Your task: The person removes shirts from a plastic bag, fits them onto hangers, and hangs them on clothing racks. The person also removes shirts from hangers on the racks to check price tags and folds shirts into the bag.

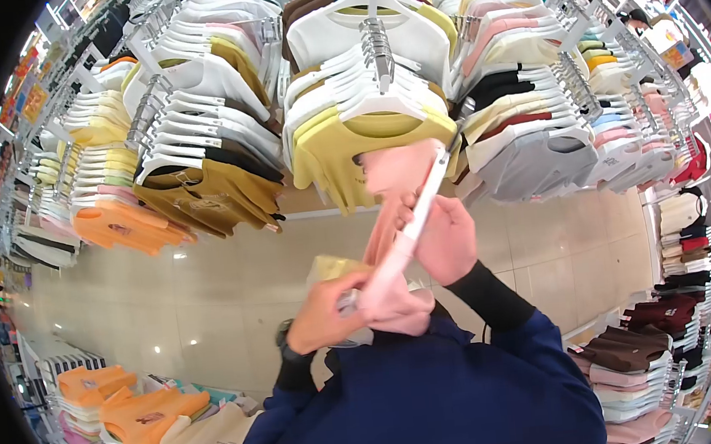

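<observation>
A person holds a pink top and white hanger aslant before a yellow top on a rack. The right hand clamps hanger and cloth partway up; the left hand, blurred, closes on the lower end, the two-point grip likely keeping the cloth from slipping. Racked tops face outward, presumably for display.

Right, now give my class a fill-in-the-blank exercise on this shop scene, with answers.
1. Between the left hand and right hand is a ____ garment.
2. On the middle rack, the front shirt is ____.
3. An orange shirt hangs to the ____ of the mustard shirt in the picture.

Answers: pink; yellow; left.
</observation>
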A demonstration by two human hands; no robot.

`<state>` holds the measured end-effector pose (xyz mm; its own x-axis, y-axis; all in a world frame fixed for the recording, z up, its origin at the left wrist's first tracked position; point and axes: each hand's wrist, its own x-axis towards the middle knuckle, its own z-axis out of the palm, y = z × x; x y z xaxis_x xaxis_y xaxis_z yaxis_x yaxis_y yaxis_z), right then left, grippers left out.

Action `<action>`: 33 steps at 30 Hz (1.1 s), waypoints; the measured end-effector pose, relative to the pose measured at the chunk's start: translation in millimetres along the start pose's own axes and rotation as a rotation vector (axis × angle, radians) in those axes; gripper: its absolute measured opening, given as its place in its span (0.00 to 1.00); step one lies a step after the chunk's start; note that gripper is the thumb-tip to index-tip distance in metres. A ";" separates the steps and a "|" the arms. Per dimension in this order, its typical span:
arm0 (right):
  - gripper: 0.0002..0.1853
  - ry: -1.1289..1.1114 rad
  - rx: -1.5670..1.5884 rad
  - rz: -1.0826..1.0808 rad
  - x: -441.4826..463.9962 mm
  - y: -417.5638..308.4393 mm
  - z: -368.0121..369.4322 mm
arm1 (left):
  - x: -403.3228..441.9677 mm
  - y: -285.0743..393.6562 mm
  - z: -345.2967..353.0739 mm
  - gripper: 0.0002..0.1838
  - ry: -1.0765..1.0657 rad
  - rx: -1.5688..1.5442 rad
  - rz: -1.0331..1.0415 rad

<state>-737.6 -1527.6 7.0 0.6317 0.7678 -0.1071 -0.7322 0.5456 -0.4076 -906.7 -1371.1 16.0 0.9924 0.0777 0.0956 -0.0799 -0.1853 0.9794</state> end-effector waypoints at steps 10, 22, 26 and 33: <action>0.18 0.071 -0.211 -0.134 135.7 35.8 -12.6 | 67.5 -81.4 -68.3 0.15 0.361 0.269 -0.090; 0.18 0.167 -0.367 -0.024 172.8 33.0 -72.2 | 113.1 -196.3 -120.9 0.15 0.244 0.149 -0.090; 0.19 0.100 -0.381 0.084 173.8 39.1 -78.7 | 104.8 -218.7 -113.8 0.15 0.335 0.179 -0.037; 0.19 0.128 -0.519 0.049 181.1 56.5 -73.4 | 92.6 -205.2 -96.2 0.16 0.491 0.118 0.015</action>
<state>-645.8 -1382.3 -101.9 0.6494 0.7236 -0.2337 -0.5603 0.2475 -0.7905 -807.4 -1231.7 -159.1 0.8276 0.5206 0.2100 -0.0550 -0.2971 0.9532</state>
